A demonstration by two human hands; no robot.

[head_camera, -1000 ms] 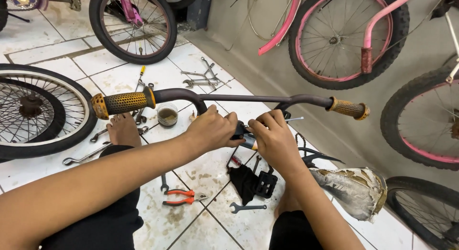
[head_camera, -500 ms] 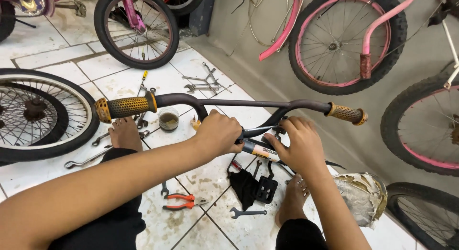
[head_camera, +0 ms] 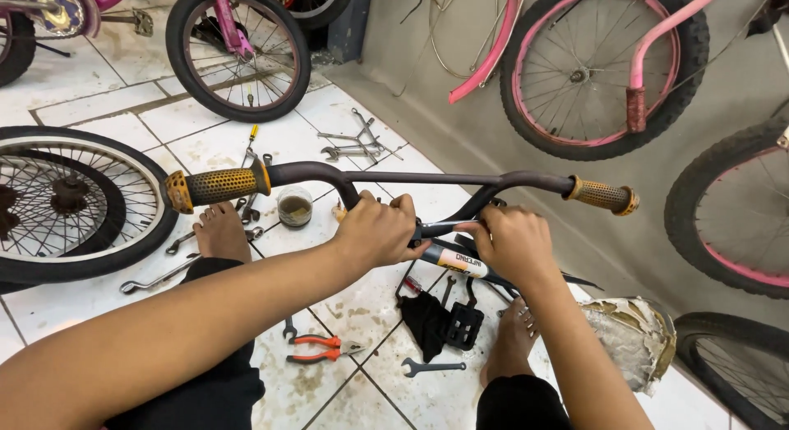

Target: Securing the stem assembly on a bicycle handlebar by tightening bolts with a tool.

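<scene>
While the left hand wraps its fingers tight around the middle of the handlebar above the tiled floor, the right hand grips beside it, so hold steady and don't let it twist.

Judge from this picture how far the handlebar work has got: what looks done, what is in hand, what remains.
Done: both yellow grips sit on the handlebar. In hand: the left hand grasps the bar's middle, while the right hand works at the stem. Left: pliers and a spanner lie on the floor, suggesting unfinished fitting.
</scene>
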